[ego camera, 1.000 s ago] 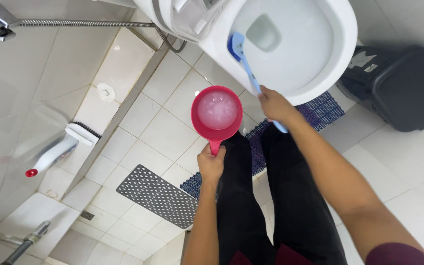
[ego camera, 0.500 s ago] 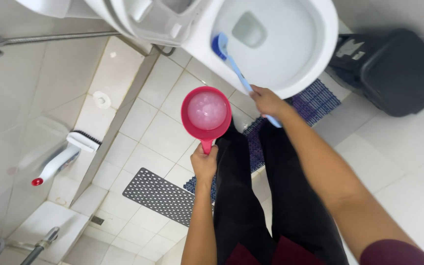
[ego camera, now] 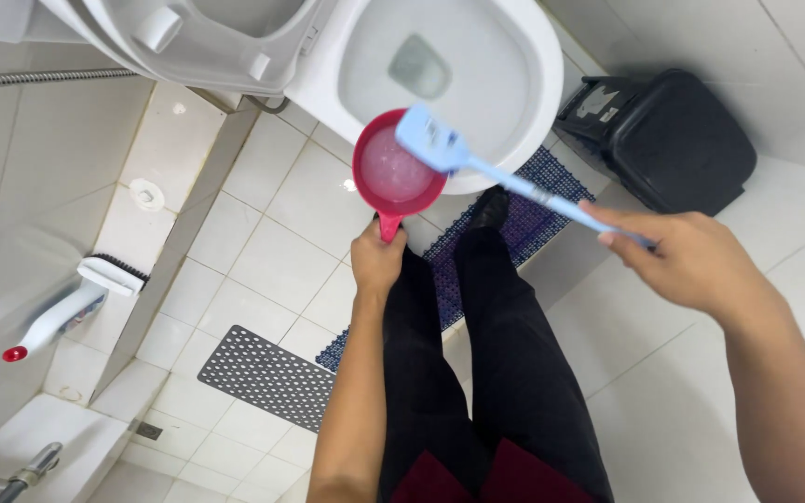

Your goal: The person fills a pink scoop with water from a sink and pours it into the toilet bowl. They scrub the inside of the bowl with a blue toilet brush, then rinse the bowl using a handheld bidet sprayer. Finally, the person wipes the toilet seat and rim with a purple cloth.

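My left hand [ego camera: 376,258] grips the handle of a red plastic scoop [ego camera: 393,176] with foamy water in it, held next to the rim of the white toilet bowl [ego camera: 524,88]. My right hand [ego camera: 691,259] holds the handle of a light blue toilet brush [ego camera: 477,160]. The brush head hangs over the scoop's right edge, outside the bowl. The toilet seat and lid [ego camera: 207,42] are raised. My legs in black trousers stand in front of the bowl.
A black waste bin [ego camera: 677,140] stands right of the toilet. A purple mat [ego camera: 524,224] lies under my feet, a grey perforated mat [ego camera: 267,377] on the tiles to the left. A white scrub brush [ego camera: 72,307] leans by the raised ledge. A metal hose [ego camera: 39,77] runs top left.
My right hand lifted the blue brush out of the toilet bowl and swung its head over the red scoop. The scoop stayed beside the rim. The camera moved closer.
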